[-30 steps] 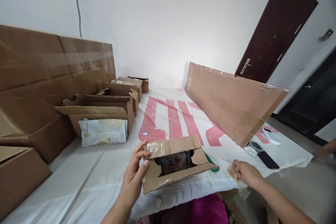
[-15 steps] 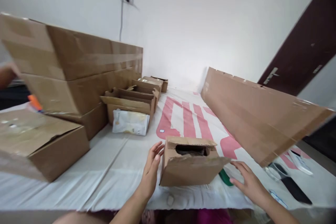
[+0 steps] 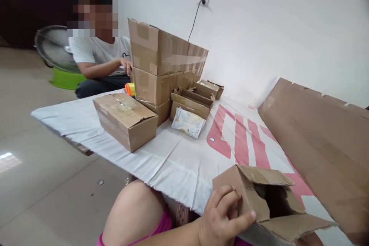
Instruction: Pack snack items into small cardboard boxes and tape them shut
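Note:
A small open cardboard box (image 3: 230, 178) is at the near edge of the table in the lower right, tilted in the view, its flaps raised around a dark opening. My left hand (image 3: 221, 213) presses on its near left side, fingers curled and thumb stretched along the box. Only a sliver of my right hand (image 3: 309, 239) shows below the front flap at the bottom edge; its fingers are hidden. What lies inside the box cannot be made out.
A closed carton (image 3: 127, 117) lies left of a tall stack of taped cartons (image 3: 170, 54). A white packet (image 3: 188, 122) leans on open boxes (image 3: 192, 102). A large cardboard panel (image 3: 319, 134) stands at right. Across the table sits a person (image 3: 98, 54) beside a fan (image 3: 54, 48).
My view has swung left, bringing the other person and floor into sight. The open box has tilted and come nearer me. My left hand now grips its side; my right hand is mostly hidden.

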The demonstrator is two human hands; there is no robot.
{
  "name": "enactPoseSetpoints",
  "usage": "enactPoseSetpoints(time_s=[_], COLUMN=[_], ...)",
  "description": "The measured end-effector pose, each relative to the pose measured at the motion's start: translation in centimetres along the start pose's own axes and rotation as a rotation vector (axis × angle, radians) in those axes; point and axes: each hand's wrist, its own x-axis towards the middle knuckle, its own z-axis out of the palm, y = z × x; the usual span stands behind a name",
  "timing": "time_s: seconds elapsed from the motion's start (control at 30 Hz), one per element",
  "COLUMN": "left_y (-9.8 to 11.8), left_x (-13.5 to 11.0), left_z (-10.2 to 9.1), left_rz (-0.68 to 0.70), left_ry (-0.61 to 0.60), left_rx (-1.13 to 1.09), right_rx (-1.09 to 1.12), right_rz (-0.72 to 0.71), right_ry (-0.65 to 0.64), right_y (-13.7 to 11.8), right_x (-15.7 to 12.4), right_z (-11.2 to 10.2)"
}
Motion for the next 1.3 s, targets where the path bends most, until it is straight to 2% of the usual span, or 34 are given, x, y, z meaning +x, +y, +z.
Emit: enactPoseSetpoints(time_s=[0.1,0.17,0.23,0.33,0.4,0.5,0.6,0.67,0.73,0.8,0.87,0.93,1.07,1.3], left_y=[-1.1,-2.4,-4.1,-6.4,-7.3,-7.6,-7.1,-6.9,-6.9,-7.1,-7.5,-7.8,-8.3,-8.1], left_x=[0.4,1.1,1.9,3.4,4.2,5.0,5.2,5.2,5.2,5.1,4.8,4.6,4.2,4.4], left_z=[-0.4,-0.7,-1.2,-2.3,-3.0,-3.8,-4.1,-4.1,-3.9,-3.8,-3.7,-3.6,-3.7,-3.8], left_rz=[-0.239,-0.473,-0.690,-0.918,-0.992,-1.037,-1.042,-1.023,-0.999,-0.982,-0.989,-1.005,-0.992,-0.976], left_ry=[0.014,0.104,0.244,0.402,0.447,0.482,0.460,0.423,0.390,0.372,0.356,0.334,0.289,0.272], left_rx=[-0.146,-0.252,-0.414,-0.738,-0.855,-0.879,-0.883,-0.883,-0.867,-0.846,-0.833,-0.820,-0.804,-0.770], right_rx=[0.029,0.030,0.010,-0.051,-0.104,-0.148,-0.097,0.032,0.247,0.486,0.671,0.778,0.869,0.868], right_rz=[0.034,-0.016,-0.188,-0.552,-0.717,-0.799,-0.778,-0.724,-0.576,-0.357,-0.162,-0.051,0.000,0.013], right_ry=[0.073,0.180,0.262,0.223,0.173,0.130,0.115,0.120,0.131,0.121,0.057,-0.027,-0.094,-0.088], right_y=[-2.8,-5.4,-8.2,-11.9,-13.8,-15.3,-15.0,-14.2,-13.4,-13.0,-13.0,-13.3,-14.1,-14.4], right_x=[-0.6,-1.3,-1.9,-2.9,-3.5,-4.2,-4.8,-4.7,-4.1,-2.9,-1.3,0.1,1.2,1.4], right_z=[-0.2,-0.4,-0.4,0.0,0.4,0.7,0.7,0.5,0.4,0.2,-0.1,-0.4,-0.7,-0.6])
